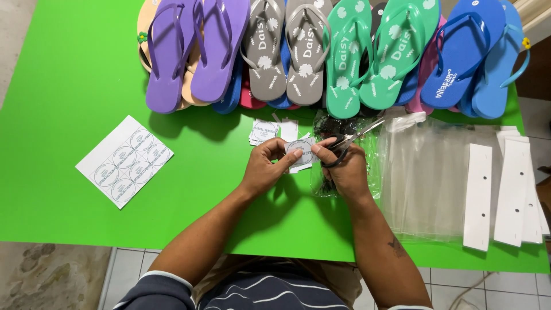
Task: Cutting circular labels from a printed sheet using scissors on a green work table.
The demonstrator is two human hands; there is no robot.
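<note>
My left hand pinches a small paper label with a round printed mark, held above the green table. My right hand grips black-handled scissors, blades pointing up and right, and its fingertips also touch the label. A small stack of cut labels lies just beyond the hands. A white sheet with several round printed labels lies to the left.
Pairs of flip-flops line the far edge: purple, grey, green, blue. Clear plastic bags and white card strips with holes lie at the right. The near table edge is close to my body.
</note>
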